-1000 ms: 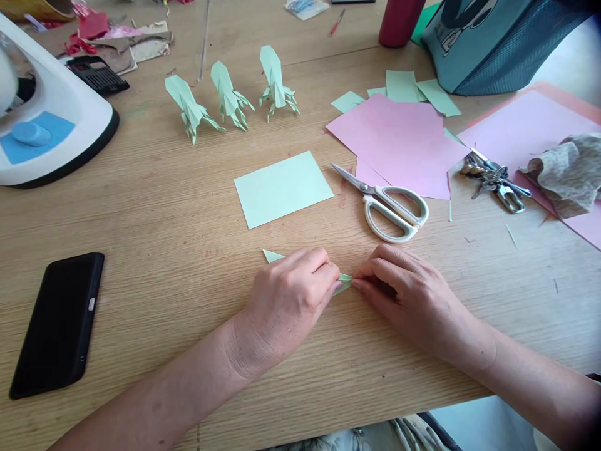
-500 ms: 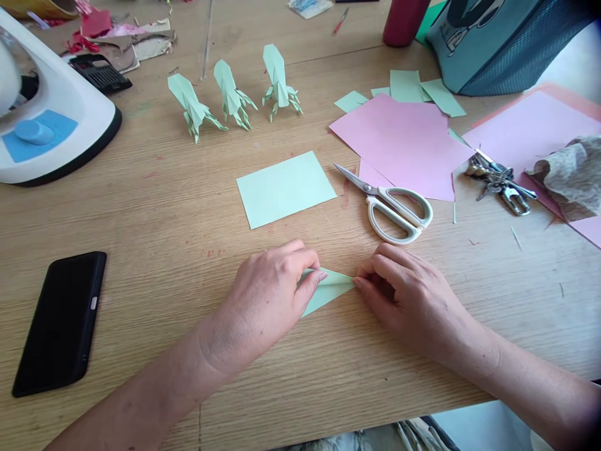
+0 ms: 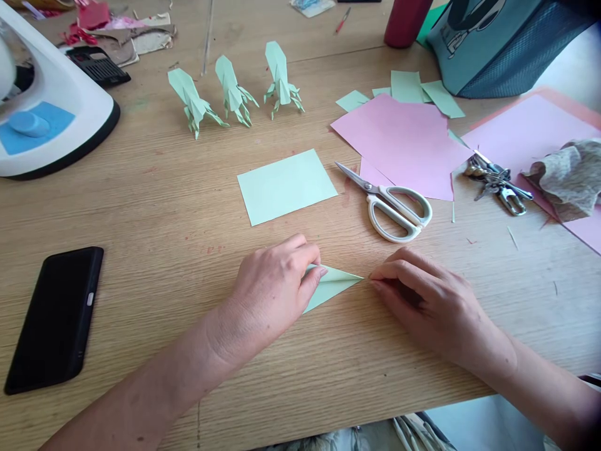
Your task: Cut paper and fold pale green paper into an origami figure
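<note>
A light green paper [image 3: 332, 289], folded to a long point on the right, lies on the table in front of me. My left hand [image 3: 277, 282] presses over its left part, thumb and curled fingers closed on it, hiding that end. At the sharp tip, my right hand [image 3: 422, 300] pinches with thumb and forefinger; only the very end of the point reaches its fingertips. Beyond my hands lies a flat green paper rectangle [image 3: 287, 186]. Scissors [image 3: 392, 203] with white handles rest right of it, blades slightly apart or closed, I cannot tell.
Three folded green paper figures [image 3: 230, 91] stand farther back. Pink sheets [image 3: 404, 138], green paper pieces [image 3: 406, 86], keys [image 3: 500, 181] and a teal bag [image 3: 493, 56] occupy the right. A black phone [image 3: 54, 319] and a white appliance [image 3: 61, 119] are at left; a red bottle [image 3: 406, 22] is behind.
My right hand has slid to the right along the folded paper, so more of its pointed tip shows. My left hand stays on the paper. The view has shifted slightly.
</note>
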The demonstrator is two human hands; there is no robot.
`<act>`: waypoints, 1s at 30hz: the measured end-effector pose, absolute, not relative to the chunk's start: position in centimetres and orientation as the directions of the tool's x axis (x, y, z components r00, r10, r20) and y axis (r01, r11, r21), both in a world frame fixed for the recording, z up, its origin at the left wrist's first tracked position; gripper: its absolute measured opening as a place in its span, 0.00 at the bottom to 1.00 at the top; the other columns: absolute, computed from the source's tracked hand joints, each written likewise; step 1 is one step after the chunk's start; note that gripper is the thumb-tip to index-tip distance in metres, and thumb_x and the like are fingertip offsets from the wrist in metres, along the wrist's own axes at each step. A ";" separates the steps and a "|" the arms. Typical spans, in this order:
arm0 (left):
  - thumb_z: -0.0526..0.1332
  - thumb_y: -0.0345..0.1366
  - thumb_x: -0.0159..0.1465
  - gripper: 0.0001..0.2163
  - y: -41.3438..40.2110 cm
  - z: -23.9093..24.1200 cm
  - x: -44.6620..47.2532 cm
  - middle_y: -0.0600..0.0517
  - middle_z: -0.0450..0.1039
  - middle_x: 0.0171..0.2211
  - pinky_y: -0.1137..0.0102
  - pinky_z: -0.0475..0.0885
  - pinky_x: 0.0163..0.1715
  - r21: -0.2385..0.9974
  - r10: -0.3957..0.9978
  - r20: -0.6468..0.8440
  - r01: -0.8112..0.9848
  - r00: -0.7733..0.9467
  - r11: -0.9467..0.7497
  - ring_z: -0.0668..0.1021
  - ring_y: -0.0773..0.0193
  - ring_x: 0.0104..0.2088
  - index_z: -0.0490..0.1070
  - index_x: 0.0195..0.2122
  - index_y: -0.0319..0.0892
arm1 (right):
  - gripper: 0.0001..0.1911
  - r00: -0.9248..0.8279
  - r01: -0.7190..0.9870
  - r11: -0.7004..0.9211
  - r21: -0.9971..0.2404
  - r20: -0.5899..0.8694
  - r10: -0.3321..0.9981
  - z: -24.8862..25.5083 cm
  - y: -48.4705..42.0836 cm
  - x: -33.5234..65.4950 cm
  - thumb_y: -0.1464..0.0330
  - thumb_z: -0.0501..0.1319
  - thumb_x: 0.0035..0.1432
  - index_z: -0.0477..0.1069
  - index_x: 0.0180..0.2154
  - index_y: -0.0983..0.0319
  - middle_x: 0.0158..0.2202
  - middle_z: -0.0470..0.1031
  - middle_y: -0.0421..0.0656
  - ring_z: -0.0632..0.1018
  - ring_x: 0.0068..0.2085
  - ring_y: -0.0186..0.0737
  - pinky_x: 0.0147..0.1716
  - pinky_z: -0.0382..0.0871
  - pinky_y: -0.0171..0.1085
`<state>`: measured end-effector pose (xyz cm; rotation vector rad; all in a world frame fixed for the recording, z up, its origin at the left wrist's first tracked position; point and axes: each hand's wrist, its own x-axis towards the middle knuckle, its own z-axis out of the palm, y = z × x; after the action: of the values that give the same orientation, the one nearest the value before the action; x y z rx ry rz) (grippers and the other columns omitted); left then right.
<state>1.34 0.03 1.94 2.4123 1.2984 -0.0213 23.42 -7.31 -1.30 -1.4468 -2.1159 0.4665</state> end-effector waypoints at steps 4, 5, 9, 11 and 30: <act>0.58 0.36 0.67 0.08 0.1 1.8 1.3 0.56 0.72 0.33 0.70 0.56 0.25 0.346 0.796 -0.195 0.799 0.573 -0.491 0.68 0.69 0.25 0.70 0.30 0.42 | 0.10 -0.434 0.714 0.498 -0.492 0.248 0.866 -1.3 -8.1 24.1 0.77 0.57 0.65 0.72 0.47 0.64 0.37 0.73 0.45 0.73 0.36 0.37 0.36 0.67 0.38; 0.58 0.35 0.67 0.08 0.1 1.8 1.3 0.56 0.72 0.33 0.70 0.55 0.25 0.345 0.796 -0.196 0.800 0.573 -0.491 0.68 0.69 0.24 0.70 0.30 0.42 | 0.12 -0.479 0.707 0.538 -0.459 0.249 0.842 -1.3 -8.3 24.2 0.77 0.57 0.65 0.71 0.49 0.65 0.38 0.73 0.47 0.73 0.36 0.39 0.36 0.68 0.39; 0.58 0.35 0.67 0.08 0.2 1.7 1.3 0.56 0.71 0.32 0.70 0.55 0.25 0.337 0.798 -0.200 0.805 0.569 -0.489 0.68 0.69 0.24 0.70 0.30 0.43 | 0.17 -0.575 0.711 0.631 -0.310 0.261 0.776 -1.2 -8.5 24.3 0.76 0.55 0.66 0.67 0.56 0.68 0.38 0.74 0.50 0.73 0.35 0.43 0.33 0.67 0.41; 0.58 0.35 0.67 0.08 0.2 1.7 1.3 0.56 0.71 0.32 0.69 0.56 0.25 0.339 0.796 -0.194 0.801 0.573 -0.493 0.69 0.68 0.25 0.70 0.30 0.43 | 0.17 -0.587 0.727 0.641 -0.248 0.261 0.767 -1.1 -8.5 24.3 0.75 0.55 0.67 0.67 0.56 0.69 0.39 0.75 0.51 0.73 0.35 0.44 0.32 0.67 0.42; 0.59 0.35 0.67 0.08 0.3 1.8 1.4 0.56 0.70 0.31 0.70 0.56 0.25 0.335 0.797 -0.199 0.804 0.571 -0.492 0.67 0.69 0.24 0.69 0.29 0.42 | 0.12 -0.544 0.740 0.608 -0.288 0.275 0.793 -1.2 -8.2 23.7 0.76 0.57 0.65 0.74 0.48 0.73 0.33 0.73 0.49 0.72 0.32 0.40 0.29 0.67 0.41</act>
<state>1.36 0.29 1.76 2.4167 1.2960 -0.0240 23.67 -8.16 -1.21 -1.2287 -2.4600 0.1936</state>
